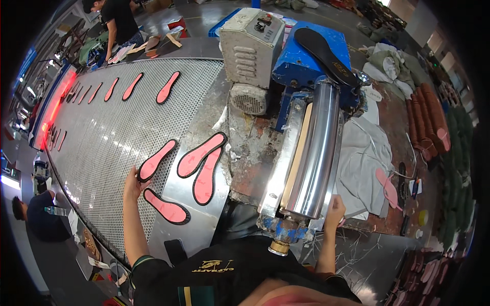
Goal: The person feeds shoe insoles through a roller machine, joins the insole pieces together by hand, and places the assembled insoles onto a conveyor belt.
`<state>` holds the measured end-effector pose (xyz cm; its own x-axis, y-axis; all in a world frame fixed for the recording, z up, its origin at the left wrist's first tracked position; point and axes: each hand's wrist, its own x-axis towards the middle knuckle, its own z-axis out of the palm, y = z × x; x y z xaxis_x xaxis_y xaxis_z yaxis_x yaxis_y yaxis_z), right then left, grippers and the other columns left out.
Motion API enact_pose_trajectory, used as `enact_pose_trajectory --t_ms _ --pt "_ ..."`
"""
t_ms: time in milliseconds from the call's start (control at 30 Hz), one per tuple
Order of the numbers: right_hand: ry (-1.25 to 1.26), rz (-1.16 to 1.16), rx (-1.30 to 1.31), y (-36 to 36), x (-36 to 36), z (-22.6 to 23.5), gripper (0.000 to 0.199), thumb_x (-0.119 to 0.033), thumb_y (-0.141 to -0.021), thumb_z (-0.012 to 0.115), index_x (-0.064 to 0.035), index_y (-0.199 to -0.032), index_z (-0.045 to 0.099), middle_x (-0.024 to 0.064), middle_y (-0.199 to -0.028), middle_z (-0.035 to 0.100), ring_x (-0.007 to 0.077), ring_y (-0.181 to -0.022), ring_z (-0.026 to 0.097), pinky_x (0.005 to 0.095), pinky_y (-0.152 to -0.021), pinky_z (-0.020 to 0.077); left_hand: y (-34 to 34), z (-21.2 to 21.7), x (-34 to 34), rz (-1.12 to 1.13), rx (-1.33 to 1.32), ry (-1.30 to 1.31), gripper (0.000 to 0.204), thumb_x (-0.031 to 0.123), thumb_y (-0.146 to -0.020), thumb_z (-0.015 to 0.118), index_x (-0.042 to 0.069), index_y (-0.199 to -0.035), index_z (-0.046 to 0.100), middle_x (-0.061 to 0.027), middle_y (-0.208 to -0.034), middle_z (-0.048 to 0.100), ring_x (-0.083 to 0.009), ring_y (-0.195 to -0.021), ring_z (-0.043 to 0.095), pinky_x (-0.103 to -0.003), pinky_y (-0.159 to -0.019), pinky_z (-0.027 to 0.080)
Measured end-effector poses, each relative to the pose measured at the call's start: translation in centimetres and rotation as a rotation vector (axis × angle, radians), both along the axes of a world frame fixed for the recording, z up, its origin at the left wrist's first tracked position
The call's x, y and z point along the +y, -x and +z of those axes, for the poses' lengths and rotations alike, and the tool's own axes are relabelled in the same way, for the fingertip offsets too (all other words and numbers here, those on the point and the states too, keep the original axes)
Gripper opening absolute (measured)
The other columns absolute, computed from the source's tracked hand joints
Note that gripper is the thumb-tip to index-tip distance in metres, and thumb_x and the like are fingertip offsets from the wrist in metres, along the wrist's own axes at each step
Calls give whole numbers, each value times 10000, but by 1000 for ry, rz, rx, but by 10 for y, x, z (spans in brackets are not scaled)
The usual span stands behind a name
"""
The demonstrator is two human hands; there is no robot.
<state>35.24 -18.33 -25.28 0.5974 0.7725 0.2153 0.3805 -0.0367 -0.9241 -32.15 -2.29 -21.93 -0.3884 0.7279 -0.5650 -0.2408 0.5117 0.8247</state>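
Observation:
My left hand (133, 184) is at the mesh conveyor belt, its fingers closed on the wide end of a pink insole with a black rim (157, 161). Just below lies a similar insole (167, 207). Two more overlap on the metal plate to the right, one upper insole (200, 155) and one lower insole (205, 182). Beside the lower right side of the steel roller (317, 158), my right hand (335, 212) has its fingers curled together. A bit of pink shows under it, but what it holds, if anything, I cannot make out.
Several pink insoles lie along the mesh belt (102, 137) toward a red-glowing unit (53, 109). A black insole (326, 56) rests on the blue machine housing (286, 69). Grey cloth (362, 158) covers the bench right of the roller. Two people (120, 23) are at the left.

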Motion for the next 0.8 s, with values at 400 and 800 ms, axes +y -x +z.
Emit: enact_pose_trajectory --t_ms 400,800 --pt "-6 -86 -272 0 0 -7 121 -77 -837 622 -9 -745 585 33 -540 493 88 -471 441 267 -448 332 -121 -18 228 -166 -17 -50 490 444 -923 554 29 -1183 530 -112 -1035 581 -218 -809 575 -369 -688 526" --pt "-2 -79 -382 4 -3 -4 95 -62 -847 604 -18 -764 609 59 -555 540 133 -467 513 277 -453 380 -244 6 28 -698 280 -616 345 295 -1009 470 70 -753 527 2 -582 482 -70 -483 428 -227 -451 336"
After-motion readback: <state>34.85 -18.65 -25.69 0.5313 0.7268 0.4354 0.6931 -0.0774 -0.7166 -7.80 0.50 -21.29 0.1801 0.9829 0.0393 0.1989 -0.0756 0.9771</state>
